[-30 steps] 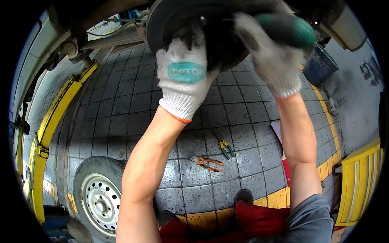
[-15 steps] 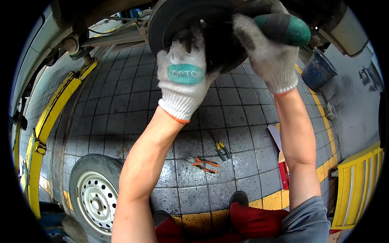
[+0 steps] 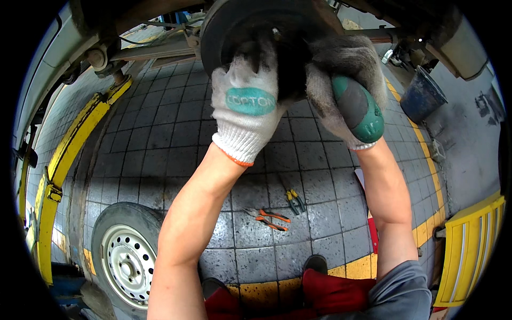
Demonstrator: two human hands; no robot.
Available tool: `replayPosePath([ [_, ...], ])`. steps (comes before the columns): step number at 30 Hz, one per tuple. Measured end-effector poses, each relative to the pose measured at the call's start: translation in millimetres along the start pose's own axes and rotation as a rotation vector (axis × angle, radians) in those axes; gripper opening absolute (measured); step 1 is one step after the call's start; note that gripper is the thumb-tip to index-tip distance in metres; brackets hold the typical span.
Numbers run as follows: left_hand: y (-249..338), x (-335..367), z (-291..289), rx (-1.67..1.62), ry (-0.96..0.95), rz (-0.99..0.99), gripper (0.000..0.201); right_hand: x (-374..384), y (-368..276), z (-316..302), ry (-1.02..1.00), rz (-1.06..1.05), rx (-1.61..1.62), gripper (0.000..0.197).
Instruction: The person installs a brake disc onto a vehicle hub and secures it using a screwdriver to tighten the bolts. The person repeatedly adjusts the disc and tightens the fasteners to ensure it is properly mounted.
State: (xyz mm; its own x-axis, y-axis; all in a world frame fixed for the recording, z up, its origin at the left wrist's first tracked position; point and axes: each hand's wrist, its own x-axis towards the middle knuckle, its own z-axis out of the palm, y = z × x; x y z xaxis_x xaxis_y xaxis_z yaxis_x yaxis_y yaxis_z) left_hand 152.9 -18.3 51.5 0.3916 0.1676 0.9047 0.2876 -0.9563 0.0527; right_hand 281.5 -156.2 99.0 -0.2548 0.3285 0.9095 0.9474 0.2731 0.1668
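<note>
Swung from sideways to downward since the earlier frame: green-and-black handle (image 3: 358, 109), enclosed by the curled grip of the right hand (image 3: 341, 66). At the face of the dark round hub part (image 3: 234, 34), apparently still mounted: left hand (image 3: 245, 88), fingertips hidden, closure not tellable. Already off, seemingly: wheel (image 3: 128, 268), at the tiled floor's (image 3: 160, 128) near left corner; extent of remaining work unclear. Toward the near edge: orange-handled pliers (image 3: 276, 215). Along the right edge: dark bucket (image 3: 421, 96), yellow cabinet (image 3: 472, 245).

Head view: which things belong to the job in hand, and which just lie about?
In use:
- green-and-black-handled tool, in the right hand
- dark drum, at the left hand

Apparently idle:
- orange-handled pliers
- yellow-and-green-handled pliers
- wheel
- bucket
</note>
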Motion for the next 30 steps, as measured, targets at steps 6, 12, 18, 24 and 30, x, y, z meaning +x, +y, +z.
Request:
replayPosePath([
  [6, 1.3, -2.3, 1.7, -0.013, 0.027, -0.005, 0.098, -11.6, -6.3, 1.2, -0.05, 0.013, -0.069, 0.04],
  [12, -0.7, -2.9, 5.9, -0.053, 0.061, -0.001, 0.097, 21.6, 6.0, -4.1, -0.021, -0.088, -0.07, 0.04],
  [18, -1.8, -3.0, 8.3, -0.018, 0.038, 0.005, 0.093, 43.8, -4.5, 8.5, 0.08, 0.336, 0.121, 0.015],
  [24, -1.9, -2.4, 3.2, -0.019, 0.006, 0.013, 0.09, 29.9, -1.2, -14.3, -0.021, -0.077, -0.128, 0.034],
  [30, -0.6, -1.4, 4.8, -0.035, -0.035, -0.026, 0.099, 13.3, -0.2, -1.3, -0.018, -0.065, -0.009, 0.03],
])
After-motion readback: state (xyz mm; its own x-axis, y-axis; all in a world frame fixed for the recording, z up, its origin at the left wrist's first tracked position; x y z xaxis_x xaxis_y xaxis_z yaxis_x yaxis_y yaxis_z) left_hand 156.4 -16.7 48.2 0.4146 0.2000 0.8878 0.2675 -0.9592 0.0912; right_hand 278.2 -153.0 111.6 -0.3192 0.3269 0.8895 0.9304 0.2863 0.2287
